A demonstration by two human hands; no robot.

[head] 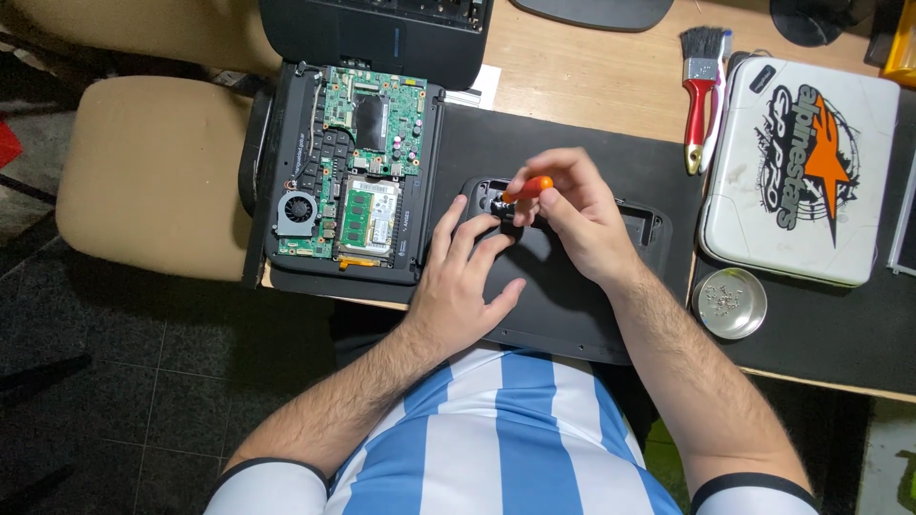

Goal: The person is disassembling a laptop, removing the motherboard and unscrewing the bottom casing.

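**A:** What is the right hand [572, 215] doing?

**B:** Its fingers are pinching together around a small screwdriver with an orange handle [528, 187], and the tip is pointing down at the far left corner of a black plastic laptop cover [572, 305]. That cover is lying flat on a dark mat [658, 162], just in front of the person's striped shirt.

**A:** And the left hand [465, 277]?

**B:** It is lying on the left part of the same cover, fingers spread apart and pressing on the plastic, fingertips reaching close to the screwdriver's tip. It is gripping nothing.

**A:** What is sitting around them?

**B:** To the left, an opened laptop base [343, 172] is showing its green circuit board, a memory module and a small fan [298, 210]. It is hanging partly over the desk edge, above a beige chair seat [143, 172]. To the right, a small round metal dish [730, 302] is holding tiny screws, near the cover's right end. Farther right, a white case [801, 172] is resting on the mat, and a red-handled brush [701, 95] is lying just beside its left edge.
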